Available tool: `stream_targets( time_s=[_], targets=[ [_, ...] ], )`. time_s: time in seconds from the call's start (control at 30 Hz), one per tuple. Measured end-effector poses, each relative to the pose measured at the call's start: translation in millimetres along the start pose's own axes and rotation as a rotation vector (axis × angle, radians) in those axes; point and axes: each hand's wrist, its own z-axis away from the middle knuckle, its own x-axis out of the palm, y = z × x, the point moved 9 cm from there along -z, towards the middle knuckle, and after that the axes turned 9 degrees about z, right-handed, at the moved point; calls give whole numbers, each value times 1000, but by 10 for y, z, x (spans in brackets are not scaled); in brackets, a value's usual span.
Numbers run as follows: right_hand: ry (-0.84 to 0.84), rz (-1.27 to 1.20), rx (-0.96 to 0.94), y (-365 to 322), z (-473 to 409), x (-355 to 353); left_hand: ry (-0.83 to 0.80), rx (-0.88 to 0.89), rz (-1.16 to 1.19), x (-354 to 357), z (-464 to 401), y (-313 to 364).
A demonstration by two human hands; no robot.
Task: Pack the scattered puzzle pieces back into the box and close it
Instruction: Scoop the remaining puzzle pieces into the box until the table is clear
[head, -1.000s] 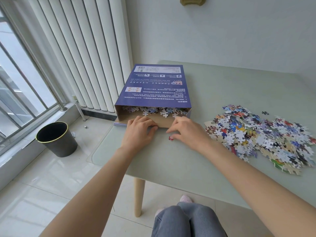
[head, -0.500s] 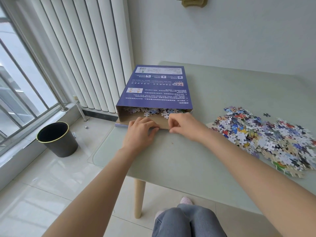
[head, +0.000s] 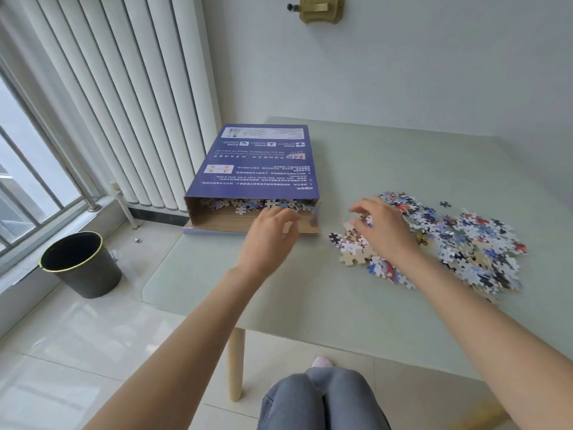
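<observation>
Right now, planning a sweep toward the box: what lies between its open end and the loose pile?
In the head view, only bare table separates the box from the pile; nothing blocks it.

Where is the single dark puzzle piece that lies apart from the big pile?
In the head view, the lone dark piece lies on the table, at the right, just beyond the pile of pieces.

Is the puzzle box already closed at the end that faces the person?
No, the box is open at its near end, where loose pieces show inside.
</observation>
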Motion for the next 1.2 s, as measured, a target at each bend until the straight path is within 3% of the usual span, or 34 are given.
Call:
stream_targets(
  time_s=[0.1, 0.23, 0.3, 0.4, 0.67, 1.03, 1.2],
  targets=[
    [-207, 68, 77, 354, 117, -7, -268, 69, 41, 485, -36, 423],
    [-550, 218, 137, 694, 286, 171, -575, -38, -51, 994, -33, 515],
    [-591, 195, 130, 768, 308, 204, -620, -83, -121, 1125, -82, 493],
    [-519, 195, 71, 753, 223, 142, -657, -145, -128, 1279, -174, 457],
    [-389, -22, 37, 845, 31, 11, -537, -225, -126, 1413, -372, 501],
    [-201, -104, 35, 928, 38, -375, -230, -278, 228, 1190, -522, 722],
    [-110, -104, -8, 737, 56, -544, -167, -287, 300, 940, -494, 755]
  ],
)
